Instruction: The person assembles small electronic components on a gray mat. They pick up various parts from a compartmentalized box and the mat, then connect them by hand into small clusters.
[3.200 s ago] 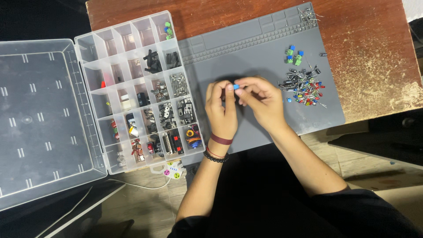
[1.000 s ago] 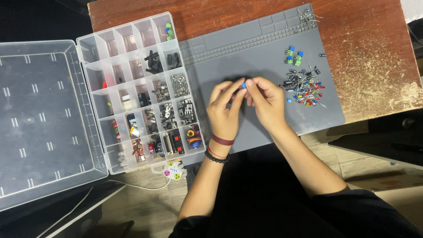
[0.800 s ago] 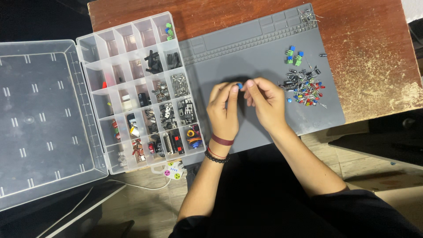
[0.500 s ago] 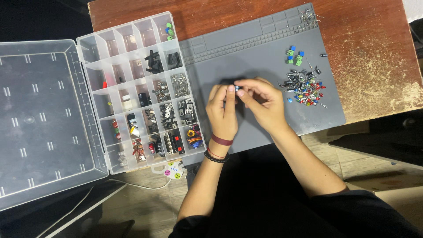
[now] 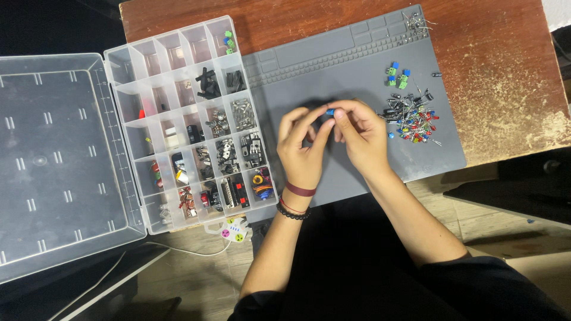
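Observation:
Over the grey work mat (image 5: pixel 357 65) my left hand (image 5: pixel 302 145) and my right hand (image 5: pixel 360 132) meet, fingertips together. Between them they pinch a small blue component (image 5: pixel 329 111). Just right of my right hand lies a loose pile of small electronic parts (image 5: pixel 411 116) with red, blue and black bodies and wire legs. A few green and blue terminal blocks (image 5: pixel 397 74) sit above that pile.
A clear plastic compartment box (image 5: pixel 190 119) full of small parts stands left of the mat, its lid (image 5: pixel 56 160) folded open to the far left. The mat lies on a worn brown wooden table (image 5: pixel 505 65). A small white plug (image 5: pixel 234 229) lies below the box.
The hands stayed together over the mat, fingers shifting slightly as they turn the small blue component; the fingertips have drawn closer again.

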